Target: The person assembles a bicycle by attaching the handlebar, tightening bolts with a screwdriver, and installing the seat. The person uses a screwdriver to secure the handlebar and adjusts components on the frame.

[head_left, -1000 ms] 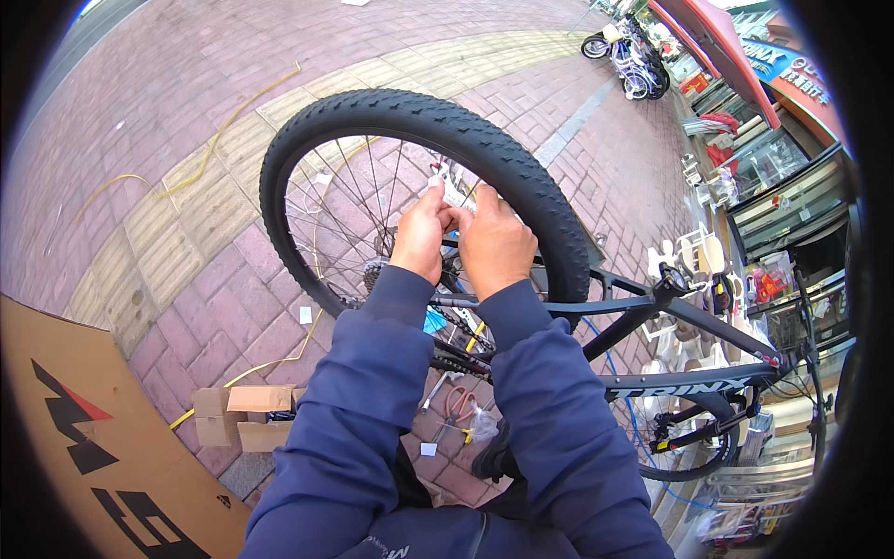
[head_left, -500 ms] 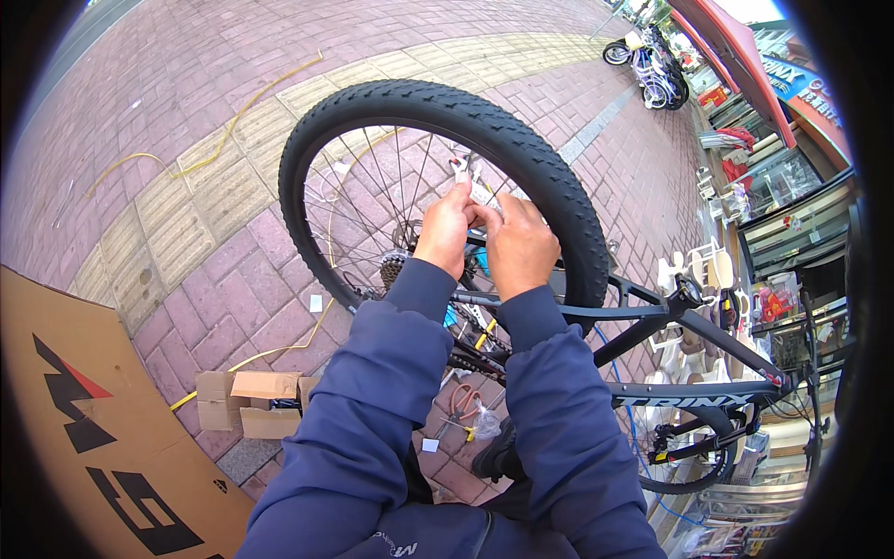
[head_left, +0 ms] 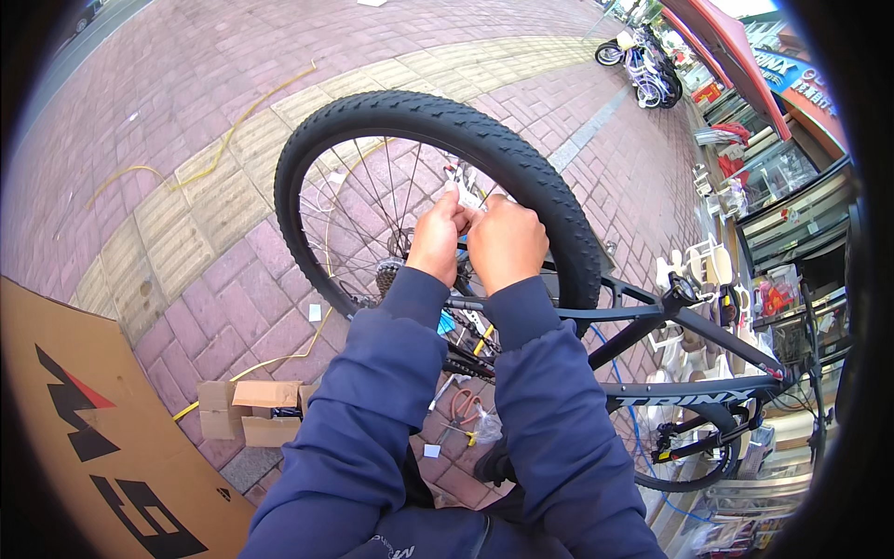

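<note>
Both my hands are close together, level with the spokes of a bicycle's large knobbly rear tyre (head_left: 438,112). My left hand (head_left: 436,244) is pinched, thumb upward, beside a small whitish piece (head_left: 469,197) whose kind I cannot make out. My right hand (head_left: 506,244) is curled into a fist against the left one, its back toward me and its fingertips hidden. What lies inside its grip does not show. Below my wrists are the cassette (head_left: 389,274) and the chain. The black bicycle frame (head_left: 684,399) stretches to the right.
A large cardboard sheet (head_left: 65,317) stands at the left, with a small open box (head_left: 268,393) near it. Pliers with orange handles (head_left: 463,406) lie by my feet. A yellow hose (head_left: 233,130) crosses the paving. Parked bikes (head_left: 643,70) and shop goods line the right.
My right hand has turned, its fingers now curled with the back of the hand toward me. Both hands have moved slightly left and down. The view has shifted a little.
</note>
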A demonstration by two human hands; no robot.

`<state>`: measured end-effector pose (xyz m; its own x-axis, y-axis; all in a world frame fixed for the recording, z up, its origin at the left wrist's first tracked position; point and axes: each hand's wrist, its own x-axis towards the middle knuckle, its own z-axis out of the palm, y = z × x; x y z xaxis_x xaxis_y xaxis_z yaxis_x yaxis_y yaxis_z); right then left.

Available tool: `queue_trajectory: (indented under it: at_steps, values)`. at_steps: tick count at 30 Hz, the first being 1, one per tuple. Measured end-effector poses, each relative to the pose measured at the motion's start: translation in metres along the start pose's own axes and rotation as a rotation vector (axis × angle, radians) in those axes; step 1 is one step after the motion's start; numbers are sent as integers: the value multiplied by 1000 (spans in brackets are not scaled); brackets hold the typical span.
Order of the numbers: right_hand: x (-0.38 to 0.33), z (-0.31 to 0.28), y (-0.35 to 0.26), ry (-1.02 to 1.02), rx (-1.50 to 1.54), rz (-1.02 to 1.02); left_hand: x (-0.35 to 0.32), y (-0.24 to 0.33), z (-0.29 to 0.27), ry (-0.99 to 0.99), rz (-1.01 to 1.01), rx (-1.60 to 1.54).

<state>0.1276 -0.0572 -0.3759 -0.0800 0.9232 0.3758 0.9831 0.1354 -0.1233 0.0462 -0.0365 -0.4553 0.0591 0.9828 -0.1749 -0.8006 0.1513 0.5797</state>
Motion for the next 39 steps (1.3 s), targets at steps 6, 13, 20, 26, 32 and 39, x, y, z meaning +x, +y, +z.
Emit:
queue_trajectory:
  at_steps: [6, 13, 20, 26, 32, 39]
  values:
    - [5, -3, -8, -46, 13, 65, 4, -4, -2, 12, -9, -57]
    - [5, 4, -11, -39, -56, 102, 0, -5, 4, 34, -42, -174]
    - [2, 5, -6, -30, 72, 119, 8, -11, -1, -4, 32, -148]
    - [-1, 11, 8, -17, 157, 43, 10, -11, -6, -16, 80, -50]
    - [-2, 8, 4, -22, 100, 66, 7, -7, -1, 3, 56, -83]
    - [4, 0, -13, -136, 37, 174, -2, -4, 6, 75, 14, -103]
